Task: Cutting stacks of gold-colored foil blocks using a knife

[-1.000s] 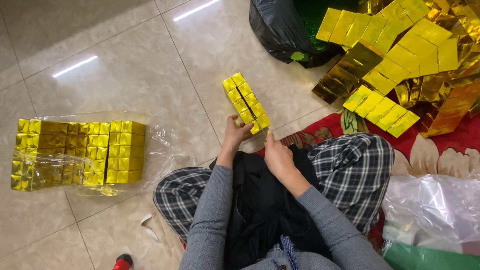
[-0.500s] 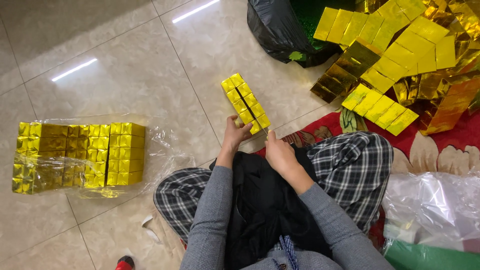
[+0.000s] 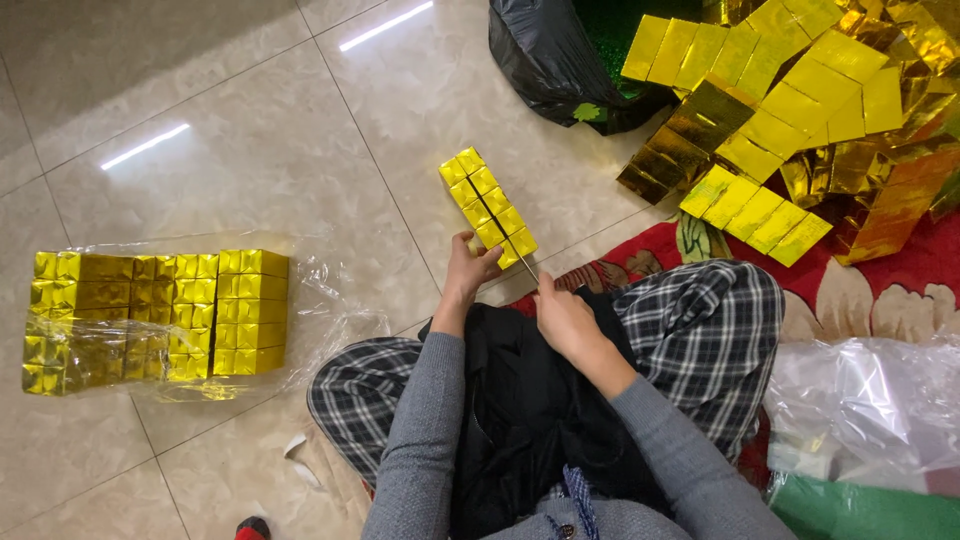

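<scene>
1. Pale glossy floor tiles (image 3: 250,150) take up most of your view, with ceiling lights mirrored in them. You sit cross-legged at the tile's meeting with a red patterned rug (image 3: 880,290), and the widest bare floor lies ahead and to your left.

2. Your biggest supply is the heap of loose gold foil sheets and flat folded pieces (image 3: 800,110) at upper right, spilling onto the rug beside a black bag (image 3: 545,60). By the look of it, much is left to work through.

3. On your left lies the finished stock: a block of gold foil boxes (image 3: 160,315), packed in tidy rows inside clear plastic wrap (image 3: 320,310). Judging from this, a good share is already done, though the wrap is open on the side towards you.

4. At lower right, a crumpled clear plastic bag (image 3: 870,400) sits over something green and crowds your right knee, so you have little free room on that side.

5. The strip of gold boxes (image 3: 487,207) is raised above the floor just ahead of your knees, tilted away to the upper left, well apart from the packed block.

6. Your left hand (image 3: 468,268) is closed round the strip's near end. Your right hand (image 3: 562,318) is curled just beside it, pinching what looks like a thin strand that runs to the strip's corner; what it is, is too fine to tell.
</scene>
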